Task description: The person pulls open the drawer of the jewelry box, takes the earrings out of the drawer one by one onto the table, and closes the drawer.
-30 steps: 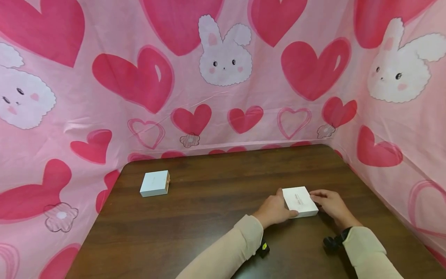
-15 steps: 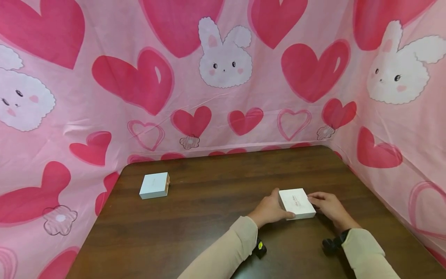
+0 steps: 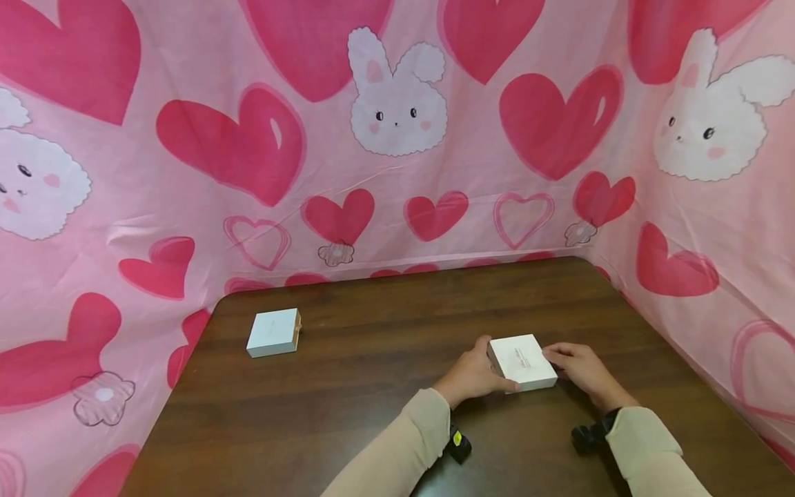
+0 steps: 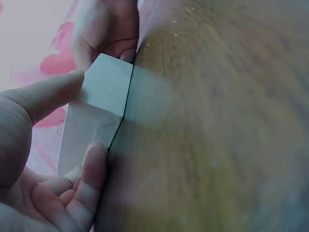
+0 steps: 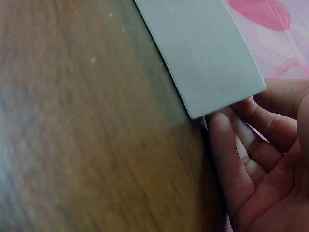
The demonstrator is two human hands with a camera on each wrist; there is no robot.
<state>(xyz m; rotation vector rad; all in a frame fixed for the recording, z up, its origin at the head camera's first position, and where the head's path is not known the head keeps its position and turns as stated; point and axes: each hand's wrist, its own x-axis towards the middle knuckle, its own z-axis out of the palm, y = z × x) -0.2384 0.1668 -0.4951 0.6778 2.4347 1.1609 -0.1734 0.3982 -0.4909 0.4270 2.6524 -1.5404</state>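
A flat white box with small print on its lid lies on the right part of the table. My left hand grips its left end, thumb along the near side and fingers round the left side. In the left wrist view the left thumb presses the box's pale side. At the opposite end my right hand pinches the edge with bent fingers. In the right wrist view the right fingers gather against that end of the box; their exact hold is partly hidden.
A second white box, with a small tan tab on its right side, rests at the back left of the brown wooden table. Pink cloth with hearts and rabbits hangs behind and at both sides of the table.
Both hands and the box between them have shifted slightly left. The left hand keeps its grip, and the right hand stays at the right end. The other box stays in place.
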